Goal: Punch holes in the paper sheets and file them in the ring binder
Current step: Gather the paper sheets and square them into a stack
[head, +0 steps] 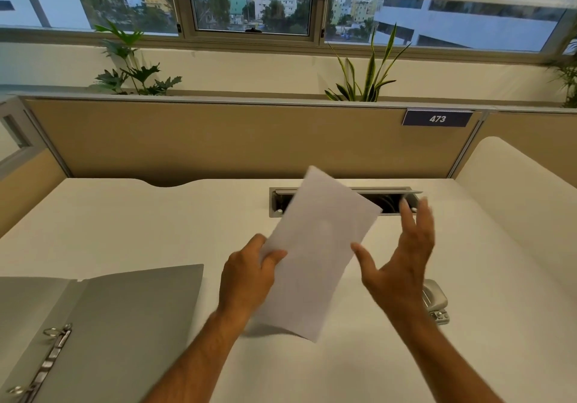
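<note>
A white desk is seen filling the lower part of the view, bounded at the back by a tan partition on which a dark plate reading 473 is fixed. Beyond the partition, potted plants are set below a row of windows. At the lower left of the desk a grey ring binder is laid open, its metal rings exposed along the spine. A cable tray with an open flap is let into the desk near its back edge. Above the middle of the desk a white paper sheet is held up off the surface, tilted, with its far corner over the cable tray. The sheet is pinched at its left edge by the left hand, thumb on the upper face. The right hand is held just beside the sheet's right edge with its fingers spread and straight, nothing being gripped; contact with the paper cannot be told. A metal hole punch is partly hidden behind the right wrist, resting on the desk.
</note>
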`<action>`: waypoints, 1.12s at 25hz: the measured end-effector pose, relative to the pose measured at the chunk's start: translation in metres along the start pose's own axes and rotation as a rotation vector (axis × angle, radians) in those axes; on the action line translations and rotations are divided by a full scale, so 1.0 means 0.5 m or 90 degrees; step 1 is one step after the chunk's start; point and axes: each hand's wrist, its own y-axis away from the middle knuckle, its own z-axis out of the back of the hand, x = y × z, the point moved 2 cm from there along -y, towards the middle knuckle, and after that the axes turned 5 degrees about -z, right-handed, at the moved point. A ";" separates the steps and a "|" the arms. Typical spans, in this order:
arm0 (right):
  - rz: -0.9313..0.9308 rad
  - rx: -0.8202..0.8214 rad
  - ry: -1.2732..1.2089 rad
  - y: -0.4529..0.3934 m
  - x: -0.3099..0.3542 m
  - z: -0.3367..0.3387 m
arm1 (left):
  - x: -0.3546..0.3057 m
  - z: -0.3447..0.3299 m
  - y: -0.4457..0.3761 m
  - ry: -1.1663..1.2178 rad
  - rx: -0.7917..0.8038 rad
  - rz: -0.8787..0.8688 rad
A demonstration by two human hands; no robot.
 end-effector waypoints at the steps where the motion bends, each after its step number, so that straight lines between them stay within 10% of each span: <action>1: 0.161 -0.021 0.036 -0.026 0.045 0.020 | -0.025 0.013 -0.012 -0.086 0.025 -0.050; 5: 0.472 0.246 0.260 -0.070 0.164 0.015 | -0.121 0.020 -0.031 -0.376 0.131 -0.189; 9: 0.242 0.556 0.427 -0.070 0.180 -0.025 | -0.156 -0.006 -0.027 -0.483 0.208 -0.234; 12: 0.129 0.534 0.362 -0.067 0.158 -0.025 | -0.136 0.011 -0.039 -0.491 0.146 -0.247; 17: -0.111 0.476 0.114 -0.075 0.069 -0.009 | -0.018 0.115 -0.057 -0.278 -0.315 -0.145; 22: -0.356 0.417 -0.240 -0.057 0.021 -0.018 | 0.054 0.055 -0.014 0.529 -0.094 0.225; 28: -0.384 0.368 -0.367 -0.008 0.004 -0.074 | 0.039 -0.008 -0.001 0.427 -0.116 0.221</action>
